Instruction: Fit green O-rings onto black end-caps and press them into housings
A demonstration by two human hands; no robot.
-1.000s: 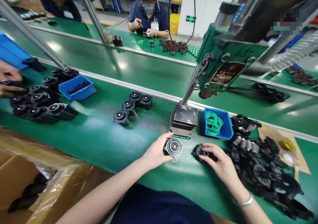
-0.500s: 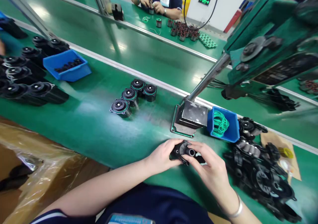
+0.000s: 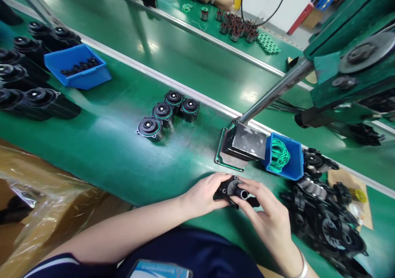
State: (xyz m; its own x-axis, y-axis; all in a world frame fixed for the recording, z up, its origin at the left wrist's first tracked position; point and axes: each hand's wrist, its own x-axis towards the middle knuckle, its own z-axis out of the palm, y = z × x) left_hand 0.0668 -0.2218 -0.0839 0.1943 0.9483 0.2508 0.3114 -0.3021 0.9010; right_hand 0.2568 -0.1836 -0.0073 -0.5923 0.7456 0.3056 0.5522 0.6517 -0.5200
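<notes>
left hand (image 3: 203,195) curls fingers round a black housing (image 3: 219,192); right hand (image 3: 270,212) pinches its cover (image 3: 233,185), which lopsided pressure could tilt.

A person's left hand (image 3: 205,195) and right hand (image 3: 268,215) hold a black part (image 3: 235,188) in front of the metal block (image 3: 248,141). Right of the block sits a blue bin (image 3: 295,159) of green rings (image 3: 279,156); left, four black cylinders (image 3: 163,112).
</notes>
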